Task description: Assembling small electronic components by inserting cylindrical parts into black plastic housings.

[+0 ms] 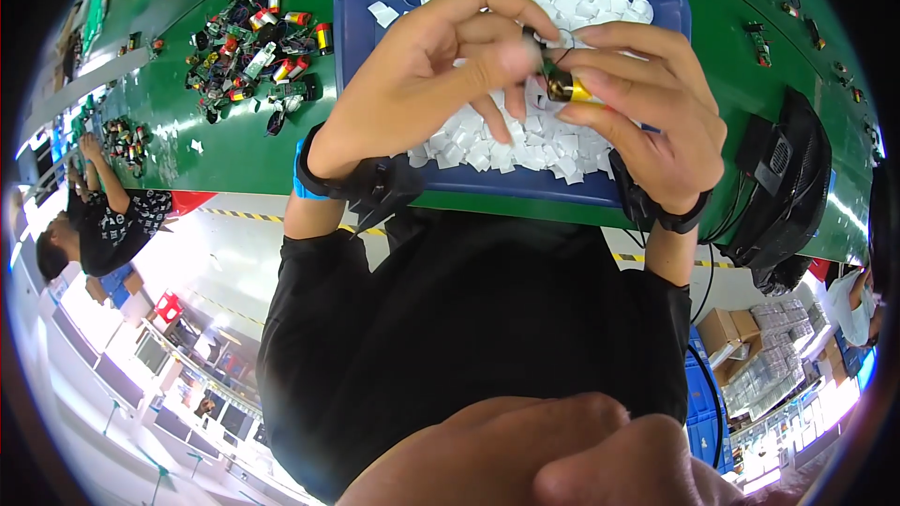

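Over a blue tray (346, 37) of small white square pieces (562, 145), both hands come together on one small wired assembly. My right hand (656, 98) grips its yellow-and-black battery (562, 87) between thumb and fingers. Thin dark wires and a bit of green board show beside the battery, partly hidden by fingers. With thumb and forefinger my left hand (431, 75) pinches a small dark part (532, 37) at the wires; its thumb is blurred, and the part's kind is unclear. The left hand's other fingers hang loosely over the white pieces.
Left of the tray, a heap of similar battery-and-board assemblies (253, 61) lies on the green table (253, 155). A black mesh bag (787, 187) with cables sits at the right. Another person (112, 225) works at the far left beside a second heap (125, 143).
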`<state>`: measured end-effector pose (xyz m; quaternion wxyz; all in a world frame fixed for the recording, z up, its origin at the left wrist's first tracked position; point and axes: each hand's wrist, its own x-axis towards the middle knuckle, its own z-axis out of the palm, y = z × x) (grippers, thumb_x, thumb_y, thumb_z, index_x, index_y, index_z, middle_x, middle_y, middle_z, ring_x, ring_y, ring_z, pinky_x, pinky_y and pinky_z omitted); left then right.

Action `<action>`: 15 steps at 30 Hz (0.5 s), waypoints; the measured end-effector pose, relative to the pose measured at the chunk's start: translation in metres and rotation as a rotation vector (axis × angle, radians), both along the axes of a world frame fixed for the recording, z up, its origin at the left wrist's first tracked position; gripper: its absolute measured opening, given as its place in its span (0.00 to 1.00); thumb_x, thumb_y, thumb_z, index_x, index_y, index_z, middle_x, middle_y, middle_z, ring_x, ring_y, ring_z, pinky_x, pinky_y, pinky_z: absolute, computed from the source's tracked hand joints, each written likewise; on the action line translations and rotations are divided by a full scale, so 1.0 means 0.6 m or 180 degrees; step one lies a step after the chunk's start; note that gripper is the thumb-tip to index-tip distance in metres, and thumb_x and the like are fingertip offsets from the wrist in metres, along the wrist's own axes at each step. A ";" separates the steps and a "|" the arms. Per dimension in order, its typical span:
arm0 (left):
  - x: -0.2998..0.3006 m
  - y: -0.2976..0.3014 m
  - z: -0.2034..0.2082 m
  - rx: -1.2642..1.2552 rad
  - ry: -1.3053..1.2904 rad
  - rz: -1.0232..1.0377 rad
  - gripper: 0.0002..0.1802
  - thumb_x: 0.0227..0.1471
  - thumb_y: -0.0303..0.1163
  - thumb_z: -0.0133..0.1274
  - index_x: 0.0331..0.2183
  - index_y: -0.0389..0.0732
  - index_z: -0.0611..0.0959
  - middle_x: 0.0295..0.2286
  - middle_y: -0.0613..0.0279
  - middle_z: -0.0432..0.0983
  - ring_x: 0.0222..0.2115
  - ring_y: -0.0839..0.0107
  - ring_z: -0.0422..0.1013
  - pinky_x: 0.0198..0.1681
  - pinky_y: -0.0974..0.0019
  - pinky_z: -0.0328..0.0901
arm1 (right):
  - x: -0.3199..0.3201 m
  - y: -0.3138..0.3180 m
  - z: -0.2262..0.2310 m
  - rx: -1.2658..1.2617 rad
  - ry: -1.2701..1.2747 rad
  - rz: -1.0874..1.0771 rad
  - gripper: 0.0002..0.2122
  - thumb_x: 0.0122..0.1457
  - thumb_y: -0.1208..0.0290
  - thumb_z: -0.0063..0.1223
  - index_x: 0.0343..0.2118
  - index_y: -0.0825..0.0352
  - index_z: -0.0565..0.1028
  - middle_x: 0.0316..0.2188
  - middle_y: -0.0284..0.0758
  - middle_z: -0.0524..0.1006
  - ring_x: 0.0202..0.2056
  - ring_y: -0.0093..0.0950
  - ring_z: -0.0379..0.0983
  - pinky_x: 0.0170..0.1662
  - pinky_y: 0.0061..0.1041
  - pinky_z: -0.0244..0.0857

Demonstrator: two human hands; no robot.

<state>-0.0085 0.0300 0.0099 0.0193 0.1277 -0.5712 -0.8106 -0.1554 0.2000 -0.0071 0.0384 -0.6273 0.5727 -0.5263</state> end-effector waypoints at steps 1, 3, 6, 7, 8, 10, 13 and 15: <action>0.000 -0.001 0.003 -0.0005 -0.0005 0.0009 0.15 0.59 0.31 0.56 0.46 0.34 0.77 0.29 0.59 0.76 0.26 0.76 0.74 0.28 0.70 0.75 | 0.003 -0.001 0.003 -0.0075 0.0075 -0.0034 0.16 0.46 0.81 0.69 0.39 0.69 0.77 0.35 0.43 0.83 0.44 0.40 0.78 0.43 0.30 0.74; -0.002 -0.007 0.005 0.0149 -0.0313 -0.0108 0.15 0.60 0.27 0.51 0.48 0.32 0.75 0.30 0.58 0.76 0.29 0.74 0.75 0.28 0.68 0.76 | 0.010 -0.001 0.002 -0.0066 0.0168 -0.0104 0.16 0.45 0.81 0.69 0.39 0.69 0.77 0.35 0.43 0.83 0.43 0.40 0.79 0.42 0.30 0.74; -0.005 -0.008 -0.002 0.0263 -0.0427 -0.0192 0.15 0.60 0.24 0.48 0.49 0.32 0.74 0.31 0.58 0.75 0.32 0.73 0.76 0.29 0.67 0.77 | 0.015 -0.003 0.000 -0.0037 0.0355 -0.0247 0.16 0.45 0.81 0.69 0.38 0.70 0.78 0.35 0.42 0.83 0.41 0.40 0.79 0.41 0.30 0.74; -0.008 -0.006 -0.007 0.0298 -0.0380 -0.0220 0.16 0.60 0.24 0.48 0.49 0.32 0.74 0.32 0.58 0.75 0.32 0.72 0.76 0.29 0.67 0.77 | 0.014 -0.004 0.000 -0.0038 0.0373 -0.0240 0.15 0.45 0.82 0.69 0.37 0.70 0.78 0.35 0.42 0.83 0.41 0.40 0.80 0.40 0.29 0.74; -0.009 -0.004 -0.011 0.0332 -0.0333 -0.0249 0.16 0.59 0.23 0.48 0.49 0.32 0.74 0.32 0.58 0.75 0.33 0.72 0.76 0.30 0.67 0.78 | 0.013 -0.004 0.000 -0.0038 0.0390 -0.0232 0.15 0.45 0.82 0.69 0.37 0.70 0.78 0.35 0.42 0.83 0.40 0.40 0.80 0.39 0.29 0.74; -0.006 -0.001 -0.023 0.0259 -0.0302 -0.0278 0.17 0.59 0.22 0.46 0.50 0.31 0.74 0.35 0.58 0.74 0.34 0.72 0.76 0.30 0.66 0.78 | 0.014 -0.007 -0.001 -0.0042 0.0405 -0.0205 0.15 0.45 0.83 0.69 0.37 0.71 0.78 0.35 0.42 0.83 0.40 0.39 0.80 0.39 0.28 0.74; -0.002 0.001 -0.030 0.0124 -0.0234 -0.0383 0.18 0.58 0.20 0.43 0.51 0.29 0.73 0.40 0.57 0.73 0.35 0.72 0.74 0.31 0.64 0.79 | 0.022 -0.008 -0.004 0.0099 0.0418 -0.0499 0.12 0.44 0.85 0.68 0.34 0.71 0.80 0.35 0.42 0.83 0.38 0.38 0.80 0.38 0.27 0.75; 0.001 0.001 -0.023 -0.0373 -0.0298 -0.0366 0.18 0.58 0.19 0.45 0.51 0.29 0.74 0.41 0.56 0.74 0.36 0.71 0.74 0.32 0.65 0.79 | 0.019 -0.008 -0.002 0.0084 0.0486 -0.0505 0.12 0.44 0.85 0.68 0.33 0.72 0.80 0.35 0.42 0.83 0.38 0.38 0.80 0.37 0.26 0.75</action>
